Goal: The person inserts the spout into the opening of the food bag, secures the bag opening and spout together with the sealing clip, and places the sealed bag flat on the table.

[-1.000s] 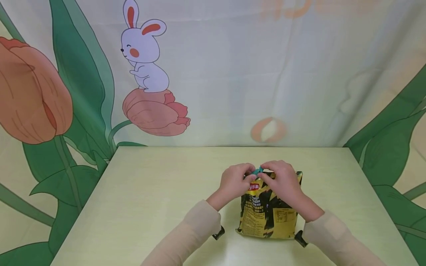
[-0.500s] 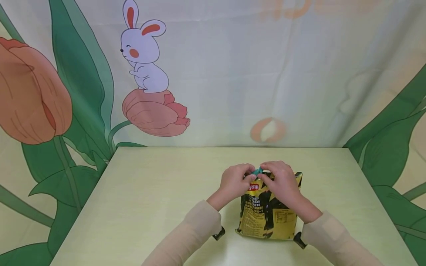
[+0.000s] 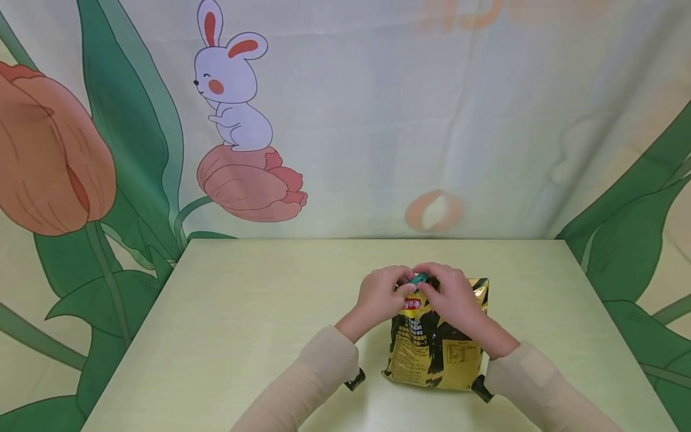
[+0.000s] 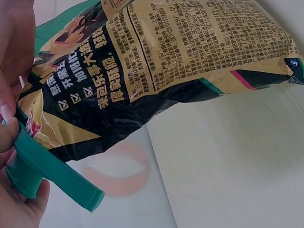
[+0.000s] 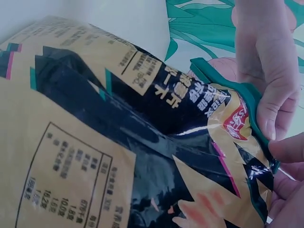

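Note:
A yellow-and-black chip bag (image 3: 432, 360) with printed text stands toward the right of the table in the head view. Across its gathered top lies a green bag clip (image 3: 418, 279). My left hand (image 3: 379, 294) pinches the clip's left part between thumb and fingers. From the other side, my right hand (image 3: 450, 297) pinches it at the bag's top, thumb toward me. The left wrist view shows the clip (image 4: 61, 173) with a long bar sticking out past the bag. In the right wrist view the clip's bar (image 5: 251, 99) runs along the crumpled bag top, close by the fingers.
The pale table (image 3: 243, 312) stretches out on both sides of the bag. Behind its back edge hangs a curtain (image 3: 345, 132) printed with a rabbit and tulips. A small black wrist device (image 3: 482, 388) sits below the right sleeve.
My right hand has slid slightly left, closer to my left hand, covering more of the clip and uncovering the bag's top right corner. The left hand and bag stay nearly still.

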### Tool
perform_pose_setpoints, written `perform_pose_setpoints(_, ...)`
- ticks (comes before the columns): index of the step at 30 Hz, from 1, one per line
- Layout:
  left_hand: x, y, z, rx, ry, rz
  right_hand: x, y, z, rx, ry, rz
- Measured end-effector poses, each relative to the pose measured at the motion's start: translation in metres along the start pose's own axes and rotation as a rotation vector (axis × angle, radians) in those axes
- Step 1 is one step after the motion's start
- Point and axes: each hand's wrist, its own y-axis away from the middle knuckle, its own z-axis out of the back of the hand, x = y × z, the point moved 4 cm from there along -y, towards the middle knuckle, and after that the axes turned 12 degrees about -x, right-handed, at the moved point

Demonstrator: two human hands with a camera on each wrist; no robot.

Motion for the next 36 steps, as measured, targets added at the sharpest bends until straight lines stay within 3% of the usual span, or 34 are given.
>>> perform_pose_setpoints(3, 0.004, 0.001, -0.001, -0.009, 0.076, 0.031, -0.001, 0.000, -0.001, 0.010, -0.010, -0.033)
perform_pose_setpoints(6, 0.012, 0.002, -0.003, 0.006, 0.232, 0.095, -0.002, 0.000, -0.001, 0.015, -0.034, -0.052)
perform_pose_setpoints(10, 0.028, 0.007, -0.008, 0.068, 0.477, 0.207, -0.004, 0.000, -0.001, 0.008, -0.083, -0.085)
perform_pose_setpoints(15, 0.047, 0.017, -0.012, 0.145, 0.631, 0.331, -0.009, 0.000, 0.001, -0.012, -0.116, -0.136)
perform_pose_setpoints(20, 0.045, 0.025, -0.008, 0.191, 0.708, 0.362, -0.008, 0.001, -0.001, -0.002, -0.136, -0.126)
perform_pose_setpoints(24, 0.036, 0.028, 0.001, 0.161, 0.738, 0.355, -0.007, 0.001, -0.002, -0.004, -0.141, -0.111)
perform_pose_setpoints(36, 0.034, 0.029, 0.004, 0.116, 0.737, 0.390, -0.008, 0.001, -0.003, -0.014, -0.150, -0.136)
